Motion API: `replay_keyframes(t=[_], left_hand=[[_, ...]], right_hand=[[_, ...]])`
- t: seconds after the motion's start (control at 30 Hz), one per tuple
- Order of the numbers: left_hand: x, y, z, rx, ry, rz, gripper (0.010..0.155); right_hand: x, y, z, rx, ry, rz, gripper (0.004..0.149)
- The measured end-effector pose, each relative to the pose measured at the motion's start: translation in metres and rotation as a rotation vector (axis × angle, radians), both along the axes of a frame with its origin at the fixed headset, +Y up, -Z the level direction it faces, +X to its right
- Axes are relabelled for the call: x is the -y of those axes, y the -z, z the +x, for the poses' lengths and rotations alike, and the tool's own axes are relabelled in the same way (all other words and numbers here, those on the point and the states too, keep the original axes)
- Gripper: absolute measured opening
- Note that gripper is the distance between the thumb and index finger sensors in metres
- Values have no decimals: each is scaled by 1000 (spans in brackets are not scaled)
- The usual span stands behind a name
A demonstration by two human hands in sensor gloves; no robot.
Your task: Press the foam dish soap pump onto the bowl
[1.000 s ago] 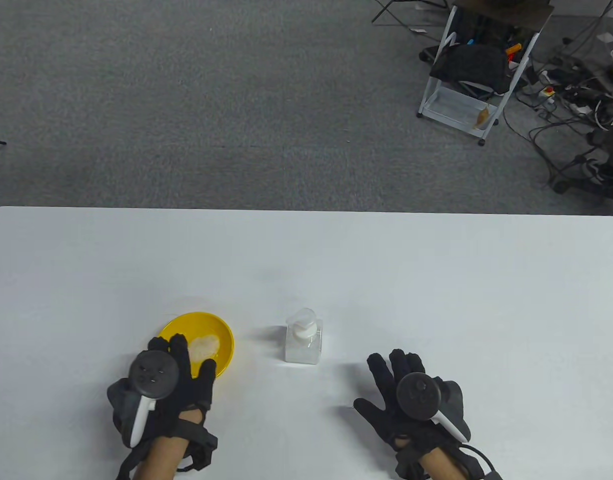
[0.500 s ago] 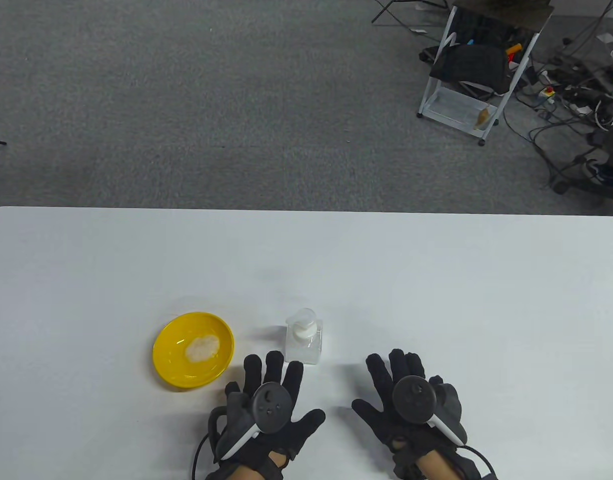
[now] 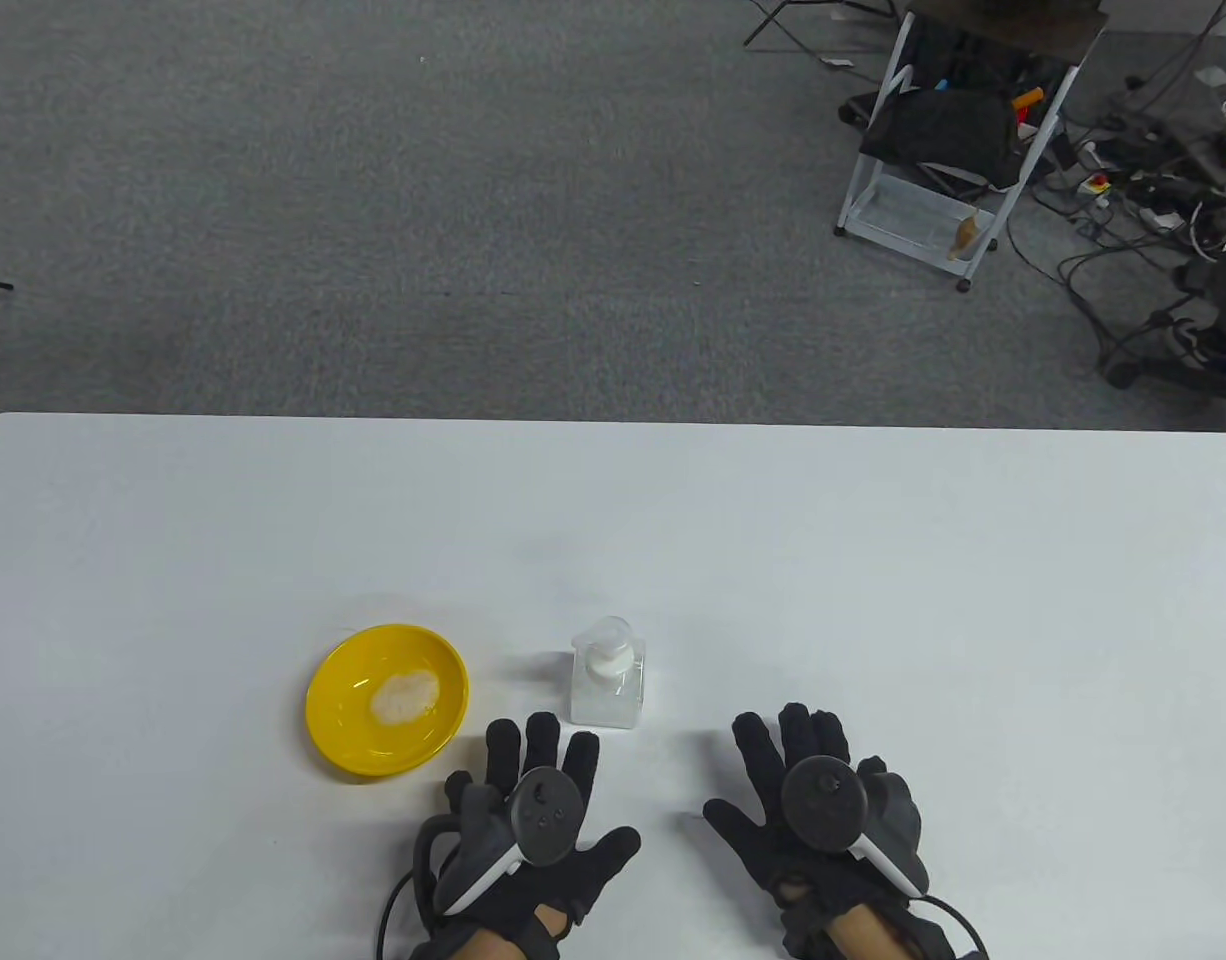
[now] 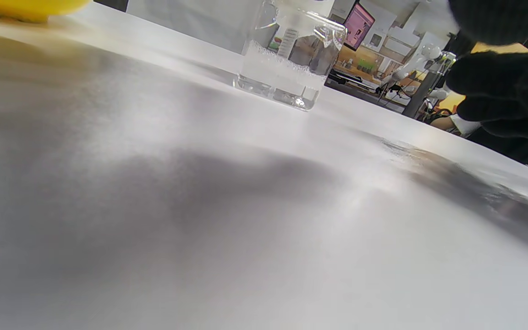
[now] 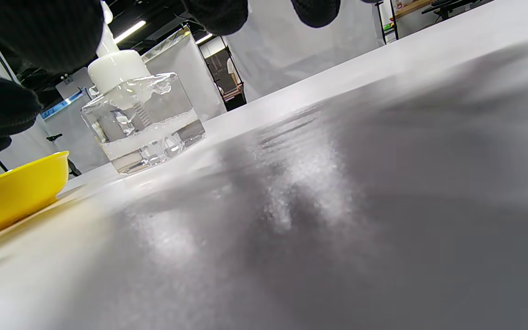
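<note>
A yellow bowl (image 3: 387, 700) with a blob of white foam (image 3: 405, 696) in it sits on the white table (image 3: 873, 560). A clear square soap bottle with a white pump (image 3: 608, 680) stands just right of the bowl. It also shows in the left wrist view (image 4: 287, 64) and in the right wrist view (image 5: 142, 121), where the bowl (image 5: 16, 192) shows at the left. My left hand (image 3: 538, 800) lies flat on the table with fingers spread, just in front of the bottle. My right hand (image 3: 803, 790) lies flat and spread to the right. Both hold nothing.
A grey carpet floor lies beyond the table's far edge. A white rack with a black bag (image 3: 938, 140) and tangled cables (image 3: 1163, 220) stand at the back right, off the table.
My left hand let go of the yellow bowl and moved right to lie flat in front of the bottle. My right hand barely moved. The bowl and bottle stayed put.
</note>
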State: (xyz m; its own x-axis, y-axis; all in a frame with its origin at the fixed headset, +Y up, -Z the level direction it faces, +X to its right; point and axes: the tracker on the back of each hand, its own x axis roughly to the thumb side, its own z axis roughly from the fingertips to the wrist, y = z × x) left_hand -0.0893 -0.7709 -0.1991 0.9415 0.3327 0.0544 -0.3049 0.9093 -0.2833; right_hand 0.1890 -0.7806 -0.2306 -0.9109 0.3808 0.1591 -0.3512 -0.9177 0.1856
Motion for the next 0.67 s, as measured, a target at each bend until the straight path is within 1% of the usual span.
replay_keyframes(t=[0.33,0.67], left_hand=[[1,5,-9,-49,-22,-9,93],[3,5,-3,-29,-21,-14,92]], right_hand=[[-2,-5,-1,-18,18,8,84],[-2,-7,3,-9,31,2,84]])
